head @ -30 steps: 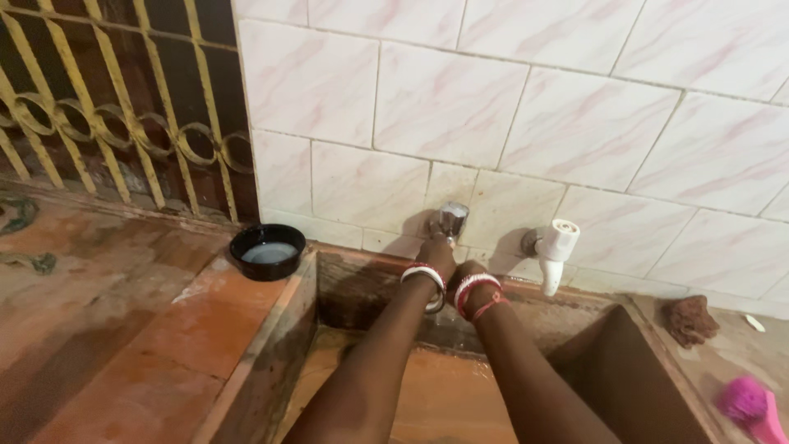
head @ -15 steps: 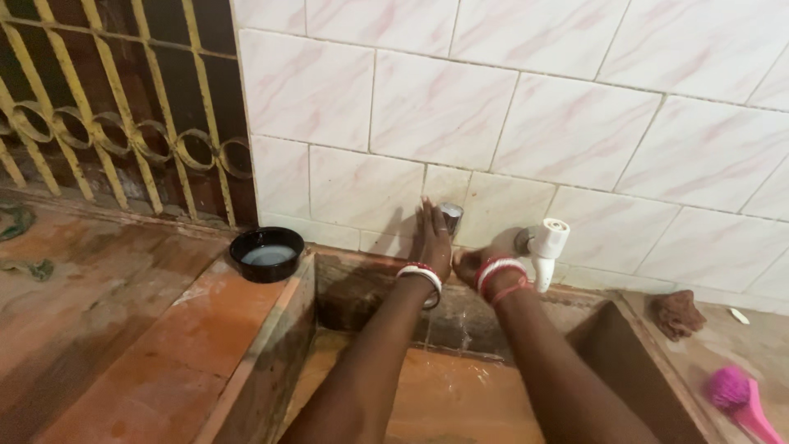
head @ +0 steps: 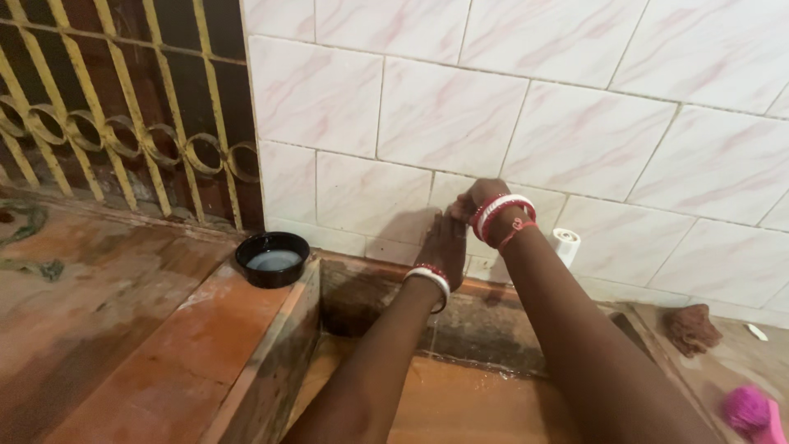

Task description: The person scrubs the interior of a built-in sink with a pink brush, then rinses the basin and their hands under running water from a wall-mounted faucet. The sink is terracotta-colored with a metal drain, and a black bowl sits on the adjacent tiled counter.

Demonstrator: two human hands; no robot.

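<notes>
Head view down into a stone sink [head: 271, 362]. Left hand [head: 444, 242], fingers open, raised flat before the tiled wall [head: 460, 115], covering the metal tap. Right hand [head: 472, 201] above it, against the wall, grip unclear. White tap [head: 565, 245] just right of the arms. Black bowl [head: 273, 259] on the left ledge; pink brush [head: 752, 411] far right.

A household washing area is indicated: pink-veined white wall tiles [head: 444, 115] at 12 o'clock, a reddish stone wash basin [head: 460, 395] at 6 o'clock, a yellow metal grille [head: 123, 123] at 10 o'clock.
</notes>
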